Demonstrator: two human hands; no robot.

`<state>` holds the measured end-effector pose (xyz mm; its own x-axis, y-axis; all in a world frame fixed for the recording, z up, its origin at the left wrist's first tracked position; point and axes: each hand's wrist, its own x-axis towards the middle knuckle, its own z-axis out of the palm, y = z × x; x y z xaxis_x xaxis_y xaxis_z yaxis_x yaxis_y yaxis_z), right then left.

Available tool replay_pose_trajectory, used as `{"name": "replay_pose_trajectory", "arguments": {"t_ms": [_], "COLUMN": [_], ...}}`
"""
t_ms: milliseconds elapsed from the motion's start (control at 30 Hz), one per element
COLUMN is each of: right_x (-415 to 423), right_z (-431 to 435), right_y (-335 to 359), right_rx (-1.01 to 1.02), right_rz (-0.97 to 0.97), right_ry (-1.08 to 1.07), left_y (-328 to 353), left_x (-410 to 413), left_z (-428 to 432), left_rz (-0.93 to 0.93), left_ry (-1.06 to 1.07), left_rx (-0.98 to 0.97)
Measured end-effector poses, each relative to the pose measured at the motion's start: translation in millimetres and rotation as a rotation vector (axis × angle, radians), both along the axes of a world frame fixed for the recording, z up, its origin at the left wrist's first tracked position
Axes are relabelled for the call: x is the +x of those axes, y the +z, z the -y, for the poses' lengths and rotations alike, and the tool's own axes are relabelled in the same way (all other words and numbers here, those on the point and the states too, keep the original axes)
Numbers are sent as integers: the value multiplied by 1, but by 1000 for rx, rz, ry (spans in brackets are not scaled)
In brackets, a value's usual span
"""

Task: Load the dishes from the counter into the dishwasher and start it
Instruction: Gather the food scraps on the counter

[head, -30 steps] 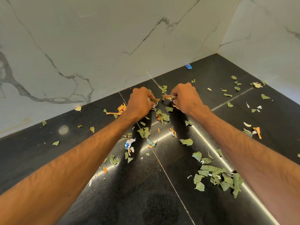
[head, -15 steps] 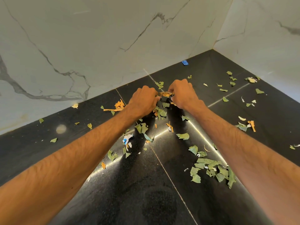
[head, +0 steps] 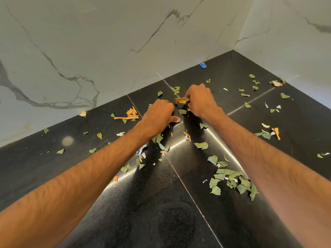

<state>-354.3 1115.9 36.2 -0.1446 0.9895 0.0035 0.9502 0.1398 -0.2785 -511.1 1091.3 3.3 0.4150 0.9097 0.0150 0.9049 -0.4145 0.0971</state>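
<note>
No dish and no dishwasher are in view. On the black stone counter [head: 161, 217] lie scattered torn scraps, mostly green with some orange, white and blue. My right hand [head: 201, 102] pinches an orange-brown scrap [head: 181, 100] just above the counter. My left hand [head: 159, 115] is lower and to the left of that scrap, knuckles up, fingers curled under, thumb pointing right. Its palm side is hidden, so I cannot tell whether it holds anything.
White marble walls [head: 107, 42] meet in a corner at the back right. A heap of green scraps [head: 232, 183] lies near my right forearm. Orange strips [head: 131, 113] lie left of my left hand, and a blue scrap [head: 203, 65] by the back wall.
Both hands were together on the orange-brown scrap. Now my left hand has come off it and dropped towards the counter, while my right hand keeps the scrap.
</note>
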Motion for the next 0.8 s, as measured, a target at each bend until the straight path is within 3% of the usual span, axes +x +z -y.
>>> {"name": "replay_pose_trajectory", "arguments": {"t_ms": [300, 533, 633, 800], "right_x": [3, 7, 18, 36], "right_z": [15, 35, 39, 71], "right_y": [3, 3, -1, 2], "right_rx": [-10, -41, -79, -140], "right_rz": [-2, -111, -315, -847], "right_ry": [-32, -122, -232, -446], "left_y": [-12, 10, 21, 48], "left_x": [-3, -6, -22, -42], "left_z": [22, 16, 19, 36], "left_rz": [216, 544, 858, 1316], "left_ry": [74, 286, 474, 611], "left_rx": [133, -38, -234, -521]}}
